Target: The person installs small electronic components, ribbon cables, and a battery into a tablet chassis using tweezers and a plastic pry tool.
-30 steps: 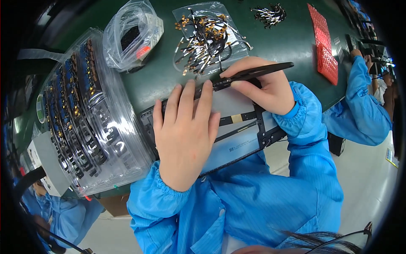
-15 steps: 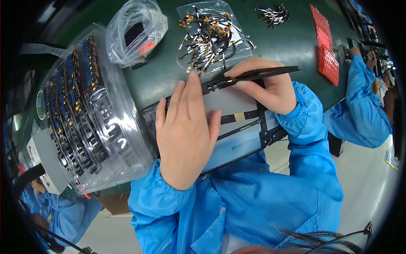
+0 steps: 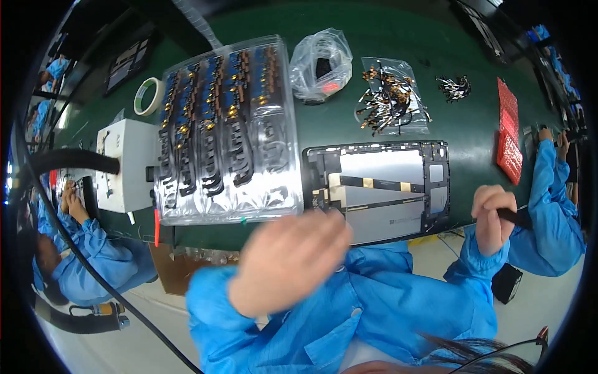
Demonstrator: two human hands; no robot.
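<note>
An opened tablet (image 3: 380, 215) lies on the green table in front of me. Its black frame, grey inner plate and dark ribbon strips show. My left hand (image 3: 293, 262) is blurred near its lower left corner, fingers stretched out and nothing visible in them. Whether it touches the tablet I cannot tell. Off the tablet's right side, my right hand (image 3: 494, 215) is raised and closed round black tweezers (image 3: 512, 217), whose tips are hard to make out.
Left of the tablet stands a clear tray (image 3: 283, 193) of small circuit boards. Behind it lie a bagged roll (image 3: 321, 68), a bag of cables (image 3: 392, 100), a small cable pile (image 3: 453, 89) and red bubble wrap (image 3: 509, 134). A white box (image 3: 128, 165) and tape roll (image 3: 149, 96) are far left.
Both hands have come off the tablet: the left toward me, the right out to the right with the tweezers. The view has shifted, showing more of the left side.
</note>
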